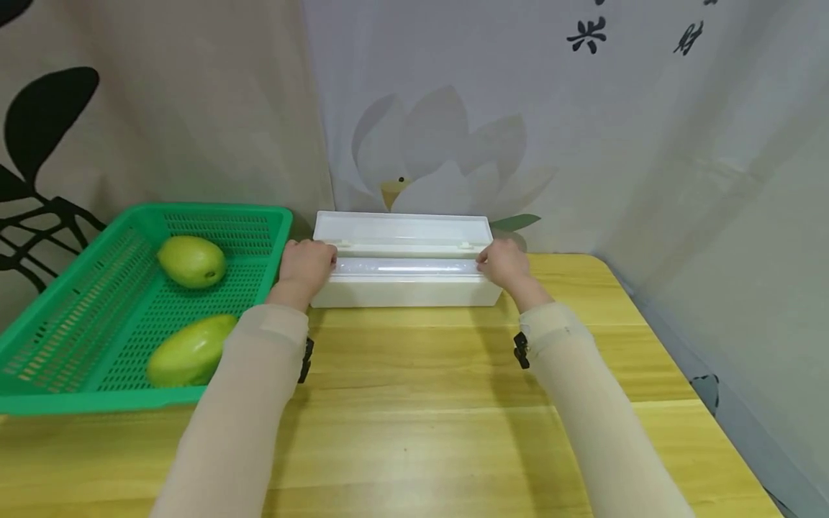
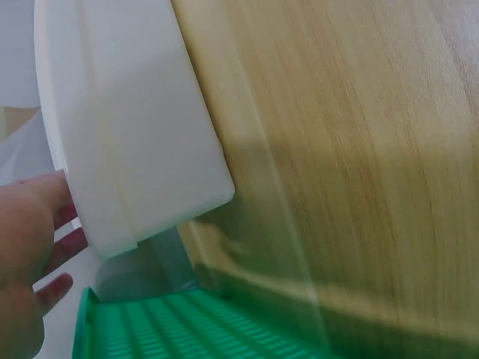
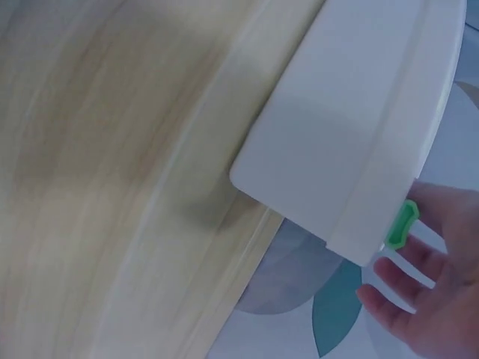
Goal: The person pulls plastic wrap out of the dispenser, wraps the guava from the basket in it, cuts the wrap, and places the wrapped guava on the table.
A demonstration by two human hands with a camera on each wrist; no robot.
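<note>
A long white cling film dispenser box (image 1: pixel 408 293) stands at the back of the table, its lid (image 1: pixel 401 229) raised. Inside it lies a shiny clear roll of cling film (image 1: pixel 406 267). My left hand (image 1: pixel 307 267) is at the box's left end, thumb and fingers curled at the roll's end. At the right end my right hand (image 1: pixel 504 263) pinches the other end of the roll. In the right wrist view a small green piece (image 3: pixel 403 224) shows between thumb and fingers. The box walls hide the fingertips' exact contact in both wrist views.
Left of the box is a green plastic basket (image 1: pixel 262 208) holding two yellow-green fruits, one (image 1: pixel 191 262) at the back and another (image 1: pixel 193 351) in front. A printed curtain (image 1: pixel 648 144) hangs behind the wooden table (image 1: pixel 408 417). A black openwork object (image 1: pixel 48 129) stands far left.
</note>
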